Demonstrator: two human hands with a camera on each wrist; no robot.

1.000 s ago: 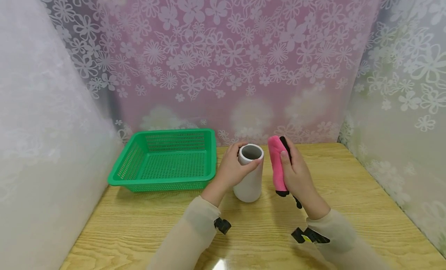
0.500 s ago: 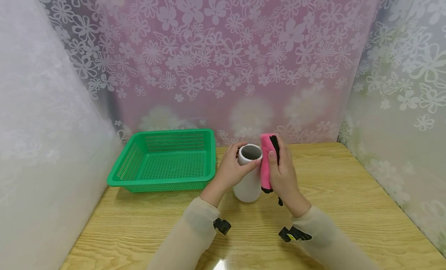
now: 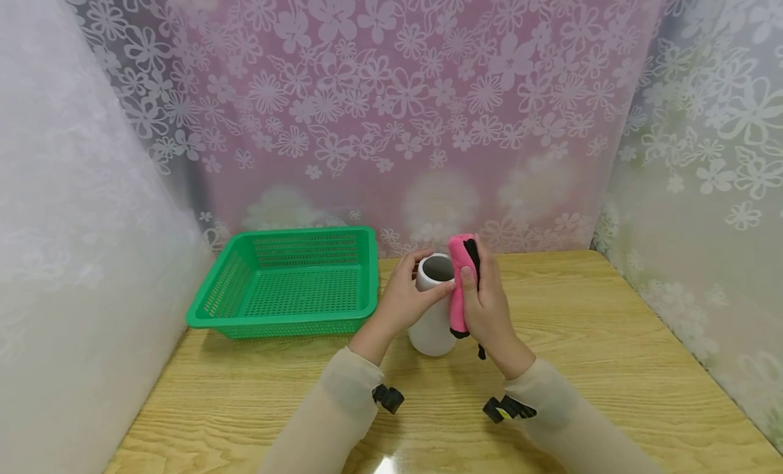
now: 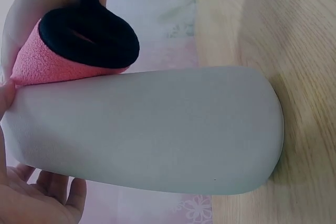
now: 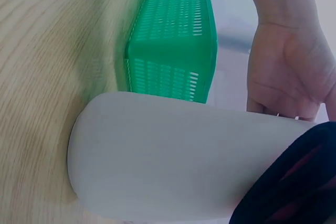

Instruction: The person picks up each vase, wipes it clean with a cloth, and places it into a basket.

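Note:
A white vase (image 3: 431,330) with a round open mouth stands upright on the table. My left hand (image 3: 400,298) grips it near the rim, thumb across the front and fingers behind. In my right hand (image 3: 491,309) is a folded pink cloth (image 3: 459,311) with black edging and a black loop. The cloth lies against the vase's right side, near the top; in the left wrist view the pink cloth (image 4: 44,64) touches the vase wall (image 4: 157,129). Most fingers of the right hand are hidden behind the cloth.
A green plastic basket (image 3: 281,320) with perforated walls stands left of the vase on the wooden table (image 3: 581,365). Floral curtains (image 3: 391,107) hang behind and at both sides. A small black camera (image 3: 388,398) sits on the left wrist.
My right hand has moved left with the cloth, from apart from the vase to against its side. The left hand and vase have stayed nearly still.

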